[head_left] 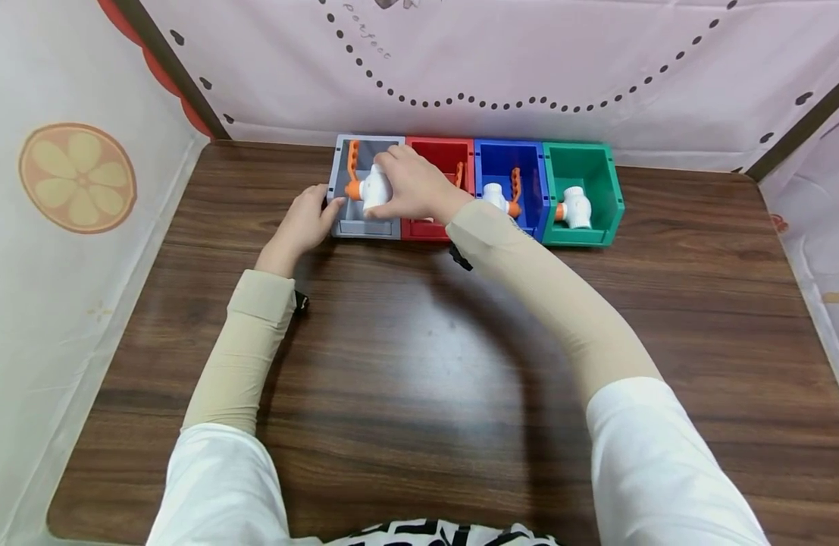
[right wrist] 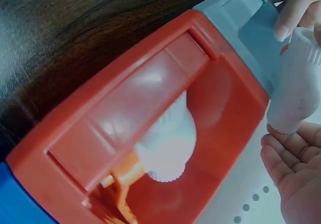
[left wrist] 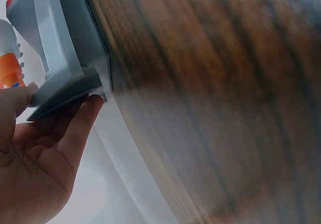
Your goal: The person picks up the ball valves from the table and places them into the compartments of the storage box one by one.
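A white valve with an orange lever handle is in my right hand, over the grey bin. In the right wrist view, the fingers and thumb hold this valve by its two ends. At the grey bin's left side, my left hand grips the wall. The left wrist view shows the thumb on the inner face and the fingers on the outer face of that wall. Beside it, the red bin holds another white valve with an orange handle, partly hidden behind the front lip.
A blue bin and a green bin continue the row to the right. Each contains a white and orange valve. The bins stand at the back of a brown wooden table, against a pale patterned curtain.
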Demonstrator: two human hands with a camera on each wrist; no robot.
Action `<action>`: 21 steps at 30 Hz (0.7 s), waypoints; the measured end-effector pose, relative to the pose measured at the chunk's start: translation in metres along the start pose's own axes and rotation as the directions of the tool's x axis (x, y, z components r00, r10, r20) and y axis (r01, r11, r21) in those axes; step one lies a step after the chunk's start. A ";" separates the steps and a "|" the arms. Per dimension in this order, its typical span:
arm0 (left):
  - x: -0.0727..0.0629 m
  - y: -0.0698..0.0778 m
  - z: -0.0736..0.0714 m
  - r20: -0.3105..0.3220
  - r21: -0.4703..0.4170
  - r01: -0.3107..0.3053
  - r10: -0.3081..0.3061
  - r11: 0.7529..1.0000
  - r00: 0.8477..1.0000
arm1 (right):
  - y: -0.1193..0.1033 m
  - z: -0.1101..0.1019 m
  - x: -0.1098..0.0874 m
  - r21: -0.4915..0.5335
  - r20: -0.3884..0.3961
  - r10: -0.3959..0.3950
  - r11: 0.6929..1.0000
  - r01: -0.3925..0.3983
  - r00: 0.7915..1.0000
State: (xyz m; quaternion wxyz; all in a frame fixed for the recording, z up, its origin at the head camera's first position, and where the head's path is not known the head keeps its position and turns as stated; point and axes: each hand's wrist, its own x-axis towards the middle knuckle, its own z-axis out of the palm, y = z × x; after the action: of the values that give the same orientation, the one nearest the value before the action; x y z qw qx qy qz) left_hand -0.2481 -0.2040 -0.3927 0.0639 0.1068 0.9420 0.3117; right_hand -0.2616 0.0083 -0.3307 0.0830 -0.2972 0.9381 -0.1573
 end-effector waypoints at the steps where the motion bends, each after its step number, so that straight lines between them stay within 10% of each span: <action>1: 0.001 0.001 -0.001 0.003 0.003 0.002 -0.002 1.000 1.000 | 0.000 -0.001 0.001 0.005 0.001 0.007 1.000 -0.007 1.000; 21: -0.002 0.000 0.000 0.007 0.008 0.005 -0.005 1.000 1.000 | 0.007 0.019 0.019 -0.138 0.003 0.041 0.990 -0.040 0.999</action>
State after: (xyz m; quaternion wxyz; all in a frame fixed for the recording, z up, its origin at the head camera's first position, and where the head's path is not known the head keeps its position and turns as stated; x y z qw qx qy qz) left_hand -0.2462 -0.2046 -0.3927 0.0676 0.1058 0.9432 0.3077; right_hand -0.2764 -0.0022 -0.3524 0.0681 -0.2834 0.9524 -0.0894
